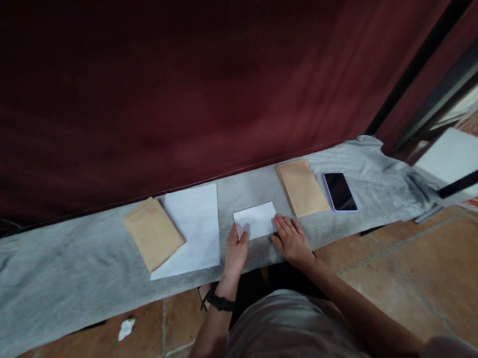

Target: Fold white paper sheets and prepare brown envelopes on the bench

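A small folded white paper (255,219) lies on the grey cloth (63,275) in front of me. My left hand (235,249) rests flat at its near left corner, fingers stretched out and touching the edge. My right hand (290,239) lies flat at the near right corner, fingers spread on the paper's edge and the cloth. Neither hand grips anything.
Left of the paper lie a white sheet (195,226) and a brown envelope (153,231) overlapping it. To the right are another brown envelope (302,187) and a dark phone (340,191). A dark red curtain (185,78) hangs behind. A paper scrap (126,328) lies on the tiled floor.
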{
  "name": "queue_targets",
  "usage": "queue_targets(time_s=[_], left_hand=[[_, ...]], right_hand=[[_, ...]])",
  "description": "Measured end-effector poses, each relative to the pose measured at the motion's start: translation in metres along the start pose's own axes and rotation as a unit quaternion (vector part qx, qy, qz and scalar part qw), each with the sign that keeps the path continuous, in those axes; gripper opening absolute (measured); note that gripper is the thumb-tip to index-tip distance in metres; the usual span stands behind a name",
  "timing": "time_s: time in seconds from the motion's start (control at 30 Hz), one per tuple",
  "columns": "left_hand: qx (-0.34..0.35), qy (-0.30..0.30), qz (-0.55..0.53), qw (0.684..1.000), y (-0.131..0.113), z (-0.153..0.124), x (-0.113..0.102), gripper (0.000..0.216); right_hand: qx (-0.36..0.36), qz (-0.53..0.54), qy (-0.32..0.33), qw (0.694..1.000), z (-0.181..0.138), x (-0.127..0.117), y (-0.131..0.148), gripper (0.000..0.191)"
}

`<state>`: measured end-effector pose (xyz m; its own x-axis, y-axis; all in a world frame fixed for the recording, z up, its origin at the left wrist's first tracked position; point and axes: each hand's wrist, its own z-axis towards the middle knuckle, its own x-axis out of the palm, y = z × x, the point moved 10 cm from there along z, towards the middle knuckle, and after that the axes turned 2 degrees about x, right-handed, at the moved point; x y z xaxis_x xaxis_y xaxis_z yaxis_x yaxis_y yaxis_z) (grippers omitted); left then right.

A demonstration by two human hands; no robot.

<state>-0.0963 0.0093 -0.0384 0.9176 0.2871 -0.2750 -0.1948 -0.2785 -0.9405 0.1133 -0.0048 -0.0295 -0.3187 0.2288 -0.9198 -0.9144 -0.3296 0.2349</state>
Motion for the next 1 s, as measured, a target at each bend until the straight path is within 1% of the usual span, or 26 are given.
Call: queue_targets(time_s=[0.07,0.13,0.17,0.23,0.33,0.5,0.6,0.67,0.73,0.77,0.8,0.83,0.9,0.97,1.0], left_hand=[[-0.051,-0.012,-0.089,0.995,0.001,0.000,-0.002,0.040],[-0.102,-0.033,-0.154,0.982,0.005,-0.002,-0.006,0.042],[-0.120,-0.042,-0.173,0.977,0.007,-0.003,-0.008,0.044],[-0.135,-0.052,-0.190,0.971,0.007,-0.003,-0.010,0.047],[-0.120,-0.034,-0.186,0.975,0.003,0.000,-0.008,0.046],[-0.089,0.013,-0.182,0.979,-0.009,-0.005,0.004,0.034],[-0.050,0.042,-0.186,0.980,-0.026,-0.011,0.011,0.037],[-0.022,0.070,-0.196,0.978,-0.040,-0.013,0.016,0.045],[-0.018,0.087,-0.205,0.975,-0.045,-0.014,0.017,0.057],[-0.028,0.083,-0.206,0.975,-0.043,-0.014,0.015,0.061],[-0.042,0.074,-0.203,0.975,-0.038,-0.014,0.013,0.061],[-0.060,0.067,-0.197,0.976,-0.030,-0.014,0.011,0.059],[-0.094,0.068,-0.189,0.975,-0.014,-0.017,0.014,0.059],[-0.109,0.091,-0.199,0.970,-0.002,-0.020,0.024,0.061],[-0.104,0.102,-0.206,0.968,0.001,-0.022,0.030,0.062]], right_hand=[[-0.003,-0.002,0.001,1.000,0.000,0.000,0.000,0.055],[-0.006,-0.004,0.006,1.000,0.001,0.001,0.001,0.054],[-0.007,-0.005,0.008,1.000,0.001,0.001,0.001,0.054],[-0.007,-0.008,0.012,1.000,0.003,0.000,0.002,0.055],[-0.009,-0.009,0.018,1.000,0.005,-0.001,0.003,0.056],[-0.015,0.004,0.017,1.000,0.009,-0.013,0.008,0.060],[-0.016,0.024,0.027,0.999,0.016,-0.023,0.015,0.054],[-0.005,0.064,0.021,0.998,0.023,-0.031,0.019,0.049],[0.032,0.168,-0.006,0.985,0.032,-0.041,0.017,0.043],[0.064,0.243,-0.022,0.968,0.035,-0.043,0.013,0.040],[0.105,0.324,-0.034,0.940,0.038,-0.042,0.008,0.040],[0.151,0.402,-0.038,0.902,0.039,-0.037,0.003,0.040],[0.231,0.530,-0.020,0.816,0.037,-0.018,0.000,0.043],[0.277,0.617,0.009,0.737,0.033,0.000,0.006,0.043],[0.287,0.646,0.020,0.707,0.030,0.006,0.010,0.044]])
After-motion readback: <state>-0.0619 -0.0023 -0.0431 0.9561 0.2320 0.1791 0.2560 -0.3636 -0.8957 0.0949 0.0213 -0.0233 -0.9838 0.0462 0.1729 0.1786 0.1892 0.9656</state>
